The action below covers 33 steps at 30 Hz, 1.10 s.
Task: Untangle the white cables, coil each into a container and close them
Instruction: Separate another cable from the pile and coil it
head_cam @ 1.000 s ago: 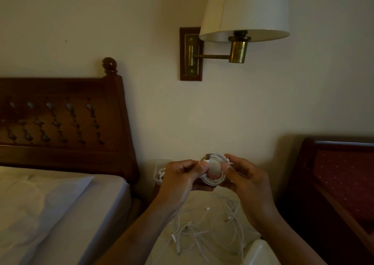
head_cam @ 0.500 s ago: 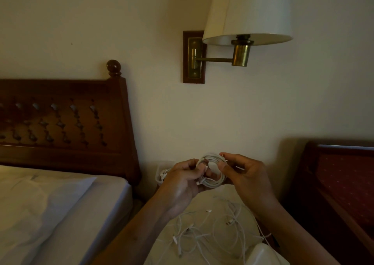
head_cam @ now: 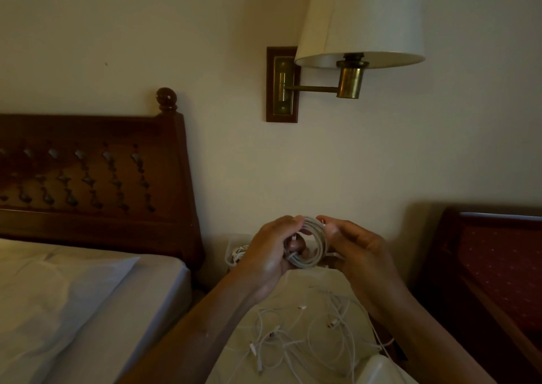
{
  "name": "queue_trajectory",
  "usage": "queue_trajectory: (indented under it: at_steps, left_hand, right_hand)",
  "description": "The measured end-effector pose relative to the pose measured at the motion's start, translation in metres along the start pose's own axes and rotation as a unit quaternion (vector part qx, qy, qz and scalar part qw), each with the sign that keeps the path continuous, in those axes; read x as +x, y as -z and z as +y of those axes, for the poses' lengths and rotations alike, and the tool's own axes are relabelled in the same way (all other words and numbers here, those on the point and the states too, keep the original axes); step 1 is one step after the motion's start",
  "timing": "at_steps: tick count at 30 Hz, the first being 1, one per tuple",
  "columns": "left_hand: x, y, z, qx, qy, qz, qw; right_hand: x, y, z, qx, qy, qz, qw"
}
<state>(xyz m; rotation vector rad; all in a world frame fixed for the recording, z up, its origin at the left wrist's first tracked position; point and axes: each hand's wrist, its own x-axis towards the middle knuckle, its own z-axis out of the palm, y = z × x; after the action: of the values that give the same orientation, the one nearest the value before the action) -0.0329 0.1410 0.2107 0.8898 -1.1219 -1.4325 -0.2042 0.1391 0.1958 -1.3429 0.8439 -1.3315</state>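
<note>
A white cable wound into a round coil (head_cam: 315, 244) is held up between both hands above the small table. My left hand (head_cam: 271, 254) grips the coil's left side with curled fingers. My right hand (head_cam: 356, 251) pinches its upper right edge. Below, a tangle of loose white cables (head_cam: 308, 333) lies spread on the white-covered table (head_cam: 293, 284). A clear container (head_cam: 234, 251) with some cable in it stands at the table's back left, partly hidden by my left hand. A white container edge (head_cam: 381, 369) shows at the bottom.
A bed with white sheets (head_cam: 73, 295) and a dark wooden headboard (head_cam: 88, 178) is on the left. A wall lamp (head_cam: 360, 31) hangs above the table. A dark wooden seat with red upholstery (head_cam: 498, 260) stands on the right.
The coil has been turned in my hands and now shows more edge-on, and both hands have shifted slightly. The camera view moved a little.
</note>
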Motion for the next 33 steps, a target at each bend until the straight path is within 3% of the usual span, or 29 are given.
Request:
queue_trajectory:
  at_steps: [3,6,9,12,15,20,30,33]
  left_hand:
    - [0.001,-0.006,0.003,-0.018,-0.023,0.029,0.999]
    - [0.001,-0.006,0.005,-0.069,-0.034,0.021,0.997]
    - [0.002,-0.003,0.004,-0.088,-0.025,0.034,0.995]
    - [0.005,-0.007,0.001,-0.094,0.002,0.076,0.993]
    - [0.009,-0.011,0.0,-0.098,0.017,0.114,0.989]
    - [0.006,-0.014,-0.002,-0.017,-0.018,0.14,0.99]
    - [0.001,-0.012,-0.008,0.093,-0.097,0.095,0.986]
    - [0.001,-0.011,-0.008,0.115,-0.124,0.077,0.983]
  right_hand:
    - [0.004,0.003,-0.002,0.116,-0.063,-0.003,0.991]
    - [0.006,0.004,-0.001,0.137,-0.083,0.039,0.986]
    - [0.002,0.001,0.002,0.134,-0.046,0.11,0.984]
    - [-0.004,-0.005,0.004,0.045,0.082,0.159,0.983]
    - [-0.011,-0.012,0.006,-0.081,0.218,0.174,0.957]
    - [-0.009,-0.009,-0.001,-0.292,0.341,0.079,0.89]
    - [0.002,-0.003,-0.02,-0.312,0.152,0.005,0.938]
    - [0.004,-0.004,-0.015,-0.318,0.121,0.048,0.939]
